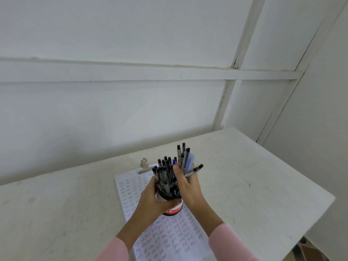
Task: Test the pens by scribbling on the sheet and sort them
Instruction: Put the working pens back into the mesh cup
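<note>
A red, white and black pen cup (173, 209) is lifted above the sheet, and my left hand (150, 201) grips its side. Several dark-capped pens (164, 176) stand packed in the cup. My right hand (187, 185) holds a raised bunch of pens (185, 159), their caps higher than the rest, one pointing right. Under both hands lies the white sheet (169, 240), covered with rows of small scribble marks, held on a clipboard by a metal clip (144, 166).
The white table (254, 185) runs to a right edge and a near-right corner. A white panelled wall stands close behind it. A patterned floor shows at the bottom right past the table corner.
</note>
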